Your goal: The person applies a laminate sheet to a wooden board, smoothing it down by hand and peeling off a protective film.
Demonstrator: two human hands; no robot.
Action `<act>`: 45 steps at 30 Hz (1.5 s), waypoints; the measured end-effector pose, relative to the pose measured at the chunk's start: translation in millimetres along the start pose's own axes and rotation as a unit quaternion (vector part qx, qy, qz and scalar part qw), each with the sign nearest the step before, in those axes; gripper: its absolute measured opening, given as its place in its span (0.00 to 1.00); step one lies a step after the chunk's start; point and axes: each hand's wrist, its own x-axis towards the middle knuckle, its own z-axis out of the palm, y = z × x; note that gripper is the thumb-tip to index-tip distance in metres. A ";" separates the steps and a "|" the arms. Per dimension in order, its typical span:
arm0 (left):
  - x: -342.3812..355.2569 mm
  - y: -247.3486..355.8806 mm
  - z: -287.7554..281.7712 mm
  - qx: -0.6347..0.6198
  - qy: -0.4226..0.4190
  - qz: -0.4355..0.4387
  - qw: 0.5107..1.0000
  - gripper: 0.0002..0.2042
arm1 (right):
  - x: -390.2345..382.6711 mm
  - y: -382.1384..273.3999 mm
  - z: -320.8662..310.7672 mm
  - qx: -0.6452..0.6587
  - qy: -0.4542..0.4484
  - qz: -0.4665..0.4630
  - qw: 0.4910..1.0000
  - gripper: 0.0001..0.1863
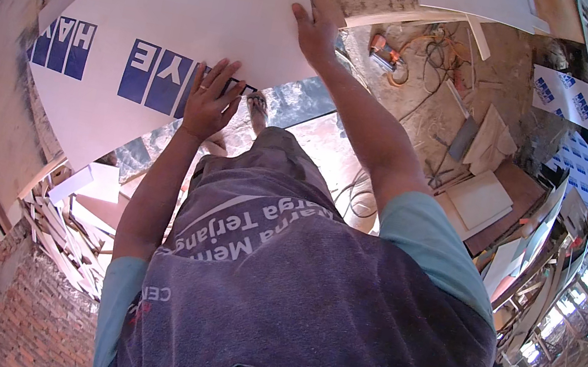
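A large white board (182, 14) with blue block markings lies tilted in front of me, filling the upper left. My left hand (211, 98) presses flat on its near edge, fingers spread, a ring on one finger. Farther out, my right hand (313, 30) rests flat on the board's right edge, thumb over the rim. Neither hand wraps around anything. Below the board's edge I see my sandalled foot (258, 108) on the floor.
A brick wall (35, 311) and a heap of white offcuts (80, 216) lie at lower left. A power tool with orange cable (384, 52) lies on the dusty floor at upper right, with more white panels (480, 200) and stacked boards along the right.
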 end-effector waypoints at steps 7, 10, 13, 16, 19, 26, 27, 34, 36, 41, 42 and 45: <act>1.0 -5.2 10.0 -0.002 -0.017 0.005 1.000 0.16 | -2.3 5.7 -1.2 -0.049 0.023 -0.025 0.998 0.26; -5.0 -6.0 12.5 0.003 -0.022 -0.005 1.000 0.18 | -9.7 -10.5 1.1 -0.044 0.061 -0.001 0.997 0.26; -18.7 -17.4 15.7 0.010 -0.020 -0.008 1.000 0.20 | -10.5 -9.0 6.1 -0.084 -0.014 0.002 0.996 0.26; -17.8 -16.8 7.2 -0.041 -0.028 -0.022 0.999 0.19 | -12.3 -13.9 7.1 -0.106 -0.008 0.030 0.994 0.26; -28.5 -19.8 3.3 -0.037 -0.042 -0.030 0.998 0.25 | -16.0 -19.7 10.3 -0.044 -0.023 -0.018 0.999 0.26; -25.4 -82.8 -50.1 -0.069 0.257 -0.329 0.906 0.30 | -9.7 -1.5 4.9 -0.133 0.013 -0.063 0.989 0.24; -37.3 -123.3 -63.9 -0.050 0.325 -0.432 0.839 0.29 | -9.2 2.7 6.6 -0.083 0.010 -0.037 0.996 0.25; -176.5 -337.5 -187.5 0.237 0.284 -0.597 0.712 0.31 | -9.1 1.9 20.0 -0.111 0.000 -0.036 0.993 0.26; -169.9 -363.3 -191.6 0.191 0.204 -0.611 0.741 0.27 | -4.9 5.3 19.1 -0.114 0.005 -0.040 0.993 0.26; -144.4 -373.0 -169.2 0.104 0.223 -0.630 0.736 0.28 | -10.3 0.0 17.0 -0.039 0.031 0.007 0.999 0.24; -141.4 -374.3 -168.6 0.088 0.231 -0.637 0.730 0.28 | -10.6 -2.1 17.6 -0.043 0.034 0.010 0.998 0.24; -155.5 -398.8 -176.3 0.085 0.170 -0.658 0.729 0.31 | -14.3 6.1 23.7 -0.047 0.054 0.015 0.997 0.23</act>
